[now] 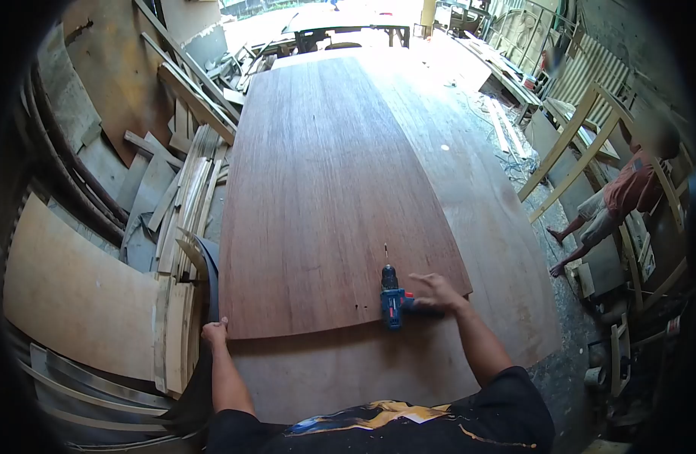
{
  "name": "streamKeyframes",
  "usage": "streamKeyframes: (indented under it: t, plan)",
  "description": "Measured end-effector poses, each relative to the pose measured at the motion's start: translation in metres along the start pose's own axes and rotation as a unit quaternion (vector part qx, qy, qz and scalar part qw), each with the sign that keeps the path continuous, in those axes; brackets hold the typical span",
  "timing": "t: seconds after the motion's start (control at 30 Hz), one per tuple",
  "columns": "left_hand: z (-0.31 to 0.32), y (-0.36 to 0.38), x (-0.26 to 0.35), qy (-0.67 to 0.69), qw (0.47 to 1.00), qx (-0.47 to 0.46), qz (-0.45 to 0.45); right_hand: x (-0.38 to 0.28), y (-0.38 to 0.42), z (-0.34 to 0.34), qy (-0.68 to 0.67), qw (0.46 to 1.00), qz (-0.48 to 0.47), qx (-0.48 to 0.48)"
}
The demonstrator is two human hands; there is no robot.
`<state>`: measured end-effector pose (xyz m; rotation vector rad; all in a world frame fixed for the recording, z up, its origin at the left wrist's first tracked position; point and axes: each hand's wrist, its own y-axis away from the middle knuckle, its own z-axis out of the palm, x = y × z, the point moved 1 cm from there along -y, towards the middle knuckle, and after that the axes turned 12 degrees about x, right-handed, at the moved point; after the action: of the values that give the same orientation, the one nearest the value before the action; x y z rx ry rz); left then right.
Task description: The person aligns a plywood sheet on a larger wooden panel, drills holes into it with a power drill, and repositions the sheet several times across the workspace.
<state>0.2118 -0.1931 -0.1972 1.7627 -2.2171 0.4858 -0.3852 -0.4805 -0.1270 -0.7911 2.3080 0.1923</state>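
A large brown wooden board (325, 181) lies flat over a wider, paler sheet (469, 204). My left hand (214, 331) is closed at the board's near left corner, where the lower end of a dark curved strip (210, 276) also comes down; which of them the fingers grip cannot be made out. On the board near its front edge lies a blue cordless drill (392, 299), its bit pointing away from me. My right hand (436, 293) is just right of the drill, over its handle, with fingers apart and slightly blurred. Small dark marks show left of the drill.
Stacked wood strips (189, 200) and a curved plywood panel (83, 287) stand along the left. At right, another person (632, 185) stands by a wooden frame (579, 144). A dark table (348, 20) stands at the far end. Scraps and cables litter the right-hand floor.
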Motion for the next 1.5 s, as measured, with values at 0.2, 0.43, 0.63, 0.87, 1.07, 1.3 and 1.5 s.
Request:
streamKeyframes:
  t: [0.2,0.43,0.63,0.87,1.07,1.3,1.5]
  plan:
    - [-0.005,0.004,0.001,0.045,0.999,-0.005,-0.028,0.111,0.031,-0.022,0.183,0.895,0.335,0.231]
    - [0.023,-0.017,-0.023,0.056,0.998,-0.017,-0.023,0.134,0.038,-0.029,0.065,0.888,0.414,0.187]
    - [0.041,-0.034,-0.039,0.160,0.980,-0.100,-0.062,0.135,0.043,-0.023,0.011,0.856,0.467,0.221]
    - [0.006,0.009,0.013,-0.032,0.994,-0.088,-0.055,0.142,0.042,-0.026,-0.013,0.857,0.472,0.206]
    - [0.000,0.021,0.029,-0.083,0.992,-0.085,-0.035,0.158,0.048,-0.018,-0.026,0.877,0.425,0.221]
    - [-0.019,0.031,0.026,-0.110,0.991,-0.071,-0.013,0.146,0.045,-0.012,0.077,0.845,0.486,0.211]
    - [0.006,0.012,0.004,-0.135,0.987,-0.081,-0.039,0.134,0.048,-0.013,0.093,0.831,0.490,0.247]
